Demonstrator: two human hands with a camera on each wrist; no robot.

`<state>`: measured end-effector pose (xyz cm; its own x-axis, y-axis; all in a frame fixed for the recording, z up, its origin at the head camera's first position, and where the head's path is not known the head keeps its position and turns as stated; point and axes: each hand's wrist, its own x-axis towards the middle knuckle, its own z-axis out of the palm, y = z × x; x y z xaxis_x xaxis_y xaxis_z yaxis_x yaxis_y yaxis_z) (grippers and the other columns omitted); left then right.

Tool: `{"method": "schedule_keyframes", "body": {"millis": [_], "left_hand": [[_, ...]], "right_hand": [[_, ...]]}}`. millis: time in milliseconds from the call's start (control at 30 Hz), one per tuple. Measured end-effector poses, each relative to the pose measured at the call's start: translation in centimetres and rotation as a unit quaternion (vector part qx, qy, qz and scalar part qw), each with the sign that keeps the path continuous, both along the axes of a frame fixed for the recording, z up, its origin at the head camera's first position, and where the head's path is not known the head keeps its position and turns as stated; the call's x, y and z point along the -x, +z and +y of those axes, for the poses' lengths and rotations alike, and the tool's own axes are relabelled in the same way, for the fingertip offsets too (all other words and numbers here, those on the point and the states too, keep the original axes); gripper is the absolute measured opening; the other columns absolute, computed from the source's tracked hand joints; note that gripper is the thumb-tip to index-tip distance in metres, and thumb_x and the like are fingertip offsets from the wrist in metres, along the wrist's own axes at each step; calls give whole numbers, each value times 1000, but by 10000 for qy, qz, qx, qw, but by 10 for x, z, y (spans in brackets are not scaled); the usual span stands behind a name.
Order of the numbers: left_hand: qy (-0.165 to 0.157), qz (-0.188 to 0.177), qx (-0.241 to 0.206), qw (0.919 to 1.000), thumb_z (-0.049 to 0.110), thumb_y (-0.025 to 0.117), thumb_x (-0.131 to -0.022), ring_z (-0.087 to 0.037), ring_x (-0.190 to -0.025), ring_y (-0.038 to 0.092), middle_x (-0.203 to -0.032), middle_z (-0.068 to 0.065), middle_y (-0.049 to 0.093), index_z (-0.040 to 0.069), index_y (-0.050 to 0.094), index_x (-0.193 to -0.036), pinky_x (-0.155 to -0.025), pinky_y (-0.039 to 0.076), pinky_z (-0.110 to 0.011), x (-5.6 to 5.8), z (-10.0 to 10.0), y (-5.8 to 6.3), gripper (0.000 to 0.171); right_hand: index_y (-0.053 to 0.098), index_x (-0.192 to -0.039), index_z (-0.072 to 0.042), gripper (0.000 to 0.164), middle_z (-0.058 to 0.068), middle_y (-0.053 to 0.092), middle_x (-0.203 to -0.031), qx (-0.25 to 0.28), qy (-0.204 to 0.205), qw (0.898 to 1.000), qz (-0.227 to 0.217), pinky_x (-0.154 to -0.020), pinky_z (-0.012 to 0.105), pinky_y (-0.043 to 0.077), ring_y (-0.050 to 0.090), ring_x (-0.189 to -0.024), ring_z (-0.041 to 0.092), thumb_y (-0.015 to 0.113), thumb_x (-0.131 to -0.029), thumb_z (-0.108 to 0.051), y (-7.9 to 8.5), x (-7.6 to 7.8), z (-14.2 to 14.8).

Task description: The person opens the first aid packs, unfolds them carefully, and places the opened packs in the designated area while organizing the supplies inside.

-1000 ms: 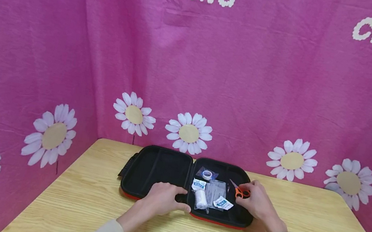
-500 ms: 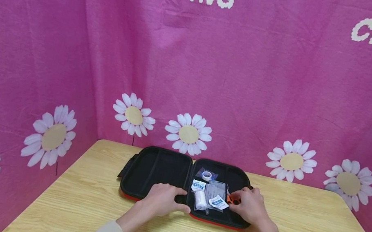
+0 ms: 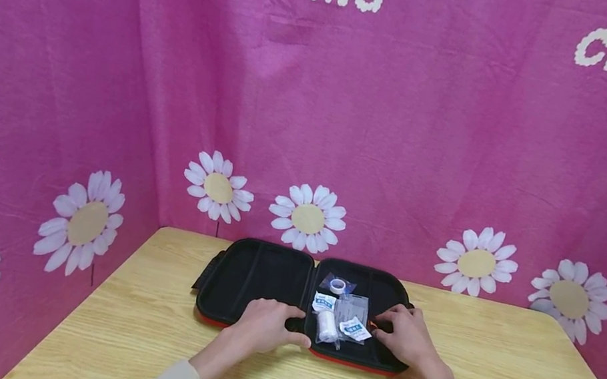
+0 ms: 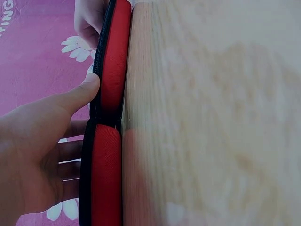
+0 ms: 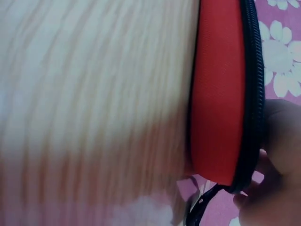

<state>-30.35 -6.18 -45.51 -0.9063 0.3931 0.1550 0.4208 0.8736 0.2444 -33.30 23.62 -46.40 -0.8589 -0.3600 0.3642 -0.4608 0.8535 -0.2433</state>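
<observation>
The open red-and-black zip case [image 3: 280, 267] lies flat on the table, its two black-lined halves side by side. My left hand [image 3: 268, 326] rests across the front edge near the hinge. In the left wrist view its thumb [image 4: 89, 87] touches the rim of one half, while the straight fingers reach behind the other. My right hand [image 3: 407, 336] bends over the right half, holding orange-handled scissors [image 3: 373, 326]. Only a bit of orange shows at the fingertips; the hand hides the rest. Beside them lie a white-and-blue packet [image 3: 355, 329] and a clear plastic packet [image 3: 352, 306].
A white tape roll [image 3: 338, 286] in a bag, another white-and-blue packet [image 3: 323, 302] and a wrapped white bandage roll [image 3: 327, 326] lie in the right half. The wooden table [image 3: 523, 364] meets a pink daisy-patterned cloth [image 3: 411, 134] behind the case.
My right hand has moved left and slightly down with the scissors, whose blades and handles showed more before. The front white-and-blue packet has shifted slightly left. The left hand stays put.
</observation>
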Motion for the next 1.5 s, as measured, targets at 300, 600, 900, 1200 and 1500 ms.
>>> {"method": "schedule_keyframes", "body": {"millis": [300,600,900,1200,1500], "left_hand": [[-3,-45,31,10000,72,67,-77,-18,-101,67,-119,3,73,28,71,-125,-70,48,-31,-2,2,0,65],[49,33,128,9999,72,66,-77,-19,-99,67,-118,3,73,29,71,-125,-68,48,-31,-1,3,2,65],[24,-27,114,9999,72,67,-78,-18,-99,67,-118,3,73,29,71,-125,-69,48,-31,-1,3,0,64],[34,-33,160,9999,71,67,-78,-18,-99,67,-119,3,73,29,71,-125,-70,48,-31,-1,3,0,63],[72,-14,176,9998,72,66,-78,-18,-97,67,-118,3,73,29,70,-125,-66,46,-30,-1,3,1,64]], "right_hand": [[76,-100,-4,19,15,69,-110,-123,277,9994,-136,-100,58,38,57,-110,41,72,-81,-8,-1,-3,-2],[77,-99,-7,18,12,69,-111,-145,210,9988,-414,-102,61,35,55,-111,43,70,-82,-7,5,-7,-5],[78,-94,-6,14,7,72,-99,-29,108,9998,-175,-98,55,42,63,-101,35,70,-82,-6,7,-9,-7],[77,-101,-7,17,8,71,-106,140,413,9984,-353,-97,54,42,59,-106,36,70,-85,-8,7,-12,2],[74,-112,-9,31,16,65,-118,730,660,9937,-533,-97,57,40,54,-113,39,76,-85,-23,11,-15,17]]}}
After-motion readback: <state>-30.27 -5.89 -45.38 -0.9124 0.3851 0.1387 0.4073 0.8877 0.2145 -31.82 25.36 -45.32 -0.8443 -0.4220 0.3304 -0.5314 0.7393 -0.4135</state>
